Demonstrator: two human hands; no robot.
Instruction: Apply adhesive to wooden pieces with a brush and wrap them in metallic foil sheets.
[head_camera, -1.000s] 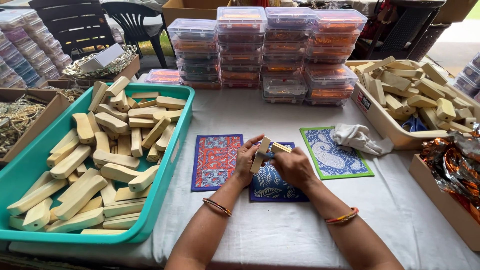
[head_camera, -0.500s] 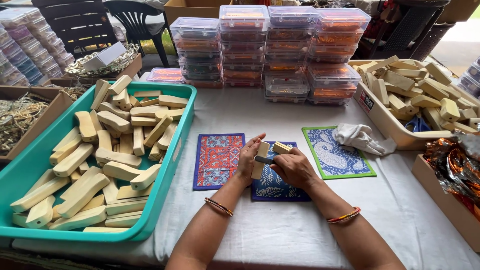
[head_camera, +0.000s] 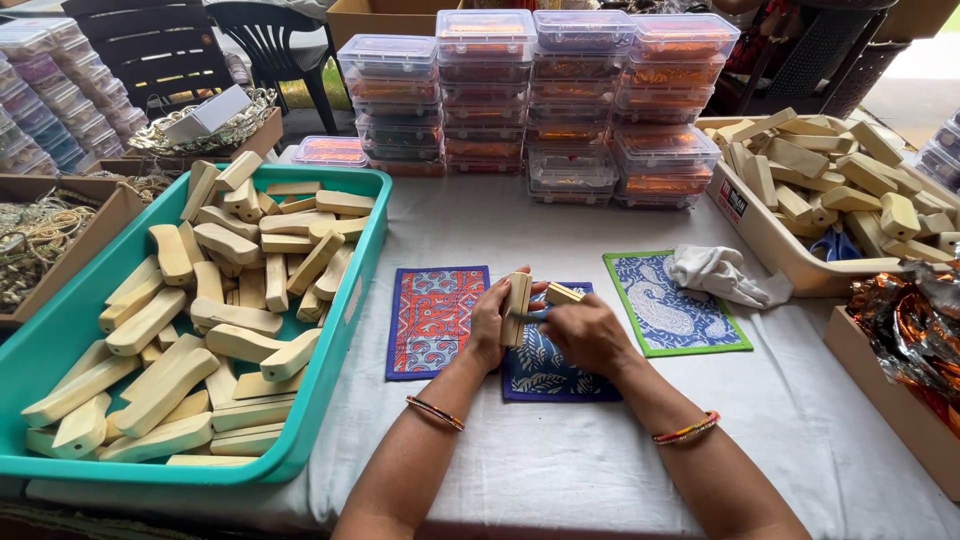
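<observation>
Both hands sit dead centre over the dark blue leaf-print mat (head_camera: 545, 370): the left hand (head_camera: 490, 325) is clamped around an upright wooden block (head_camera: 516, 308), and the right hand (head_camera: 585, 330) at its 3 o'clock is closed on a smaller wooden piece (head_camera: 563, 294) poking out at its 11 o'clock, just beside the block. A red-and-blue mat (head_camera: 432, 320) lies at 9 o'clock and a green-edged paisley mat (head_camera: 665, 305) at 2 o'clock, with a white cloth (head_camera: 722, 273) on it. Farther off, the teal tray (head_camera: 350, 330) of wooden blocks is at 9 and stacked clear boxes (head_camera: 540, 100) at 12.

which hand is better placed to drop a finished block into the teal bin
Left. The left hand holds the upright wooden block, and the teal bin lies on its side; the right hand would have to cross over.
</observation>
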